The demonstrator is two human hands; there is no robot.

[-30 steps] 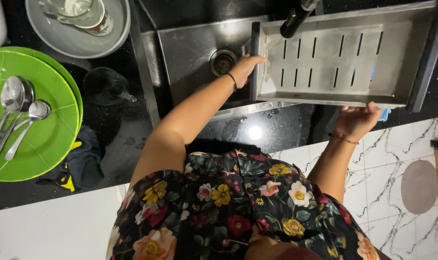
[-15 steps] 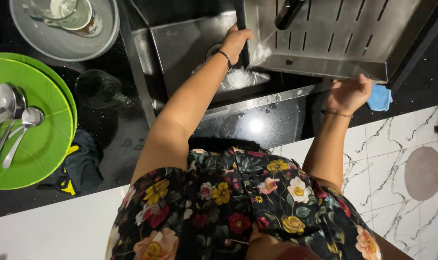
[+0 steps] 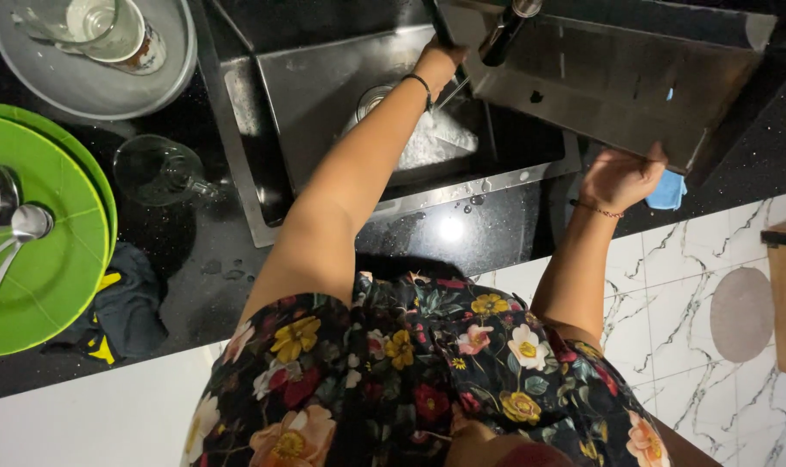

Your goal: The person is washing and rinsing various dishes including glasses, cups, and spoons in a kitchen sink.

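Note:
A slotted steel drain tray (image 3: 618,95) is tilted up over the right side of the steel sink (image 3: 324,95). Its underside faces me and water spills from its low end into the basin. My left hand (image 3: 436,60) grips the tray's left end, beside the dark faucet (image 3: 507,30). My right hand (image 3: 622,177) holds the tray's near right edge from below. A blue cloth (image 3: 668,192) lies on the counter just right of that hand.
On the black counter (image 3: 479,233), left of the sink, stand green plates (image 3: 47,251) with spoons (image 3: 12,238), a grey plate (image 3: 82,82) holding a cup, and a clear glass (image 3: 155,169). A dark cloth (image 3: 125,307) lies near the counter's front. Marble floor (image 3: 722,285) shows at right.
The tray has swung from lying flat across the sink to steeply tilted, its near edge lifted. Both hands kept their grip, and water now runs off into the basin.

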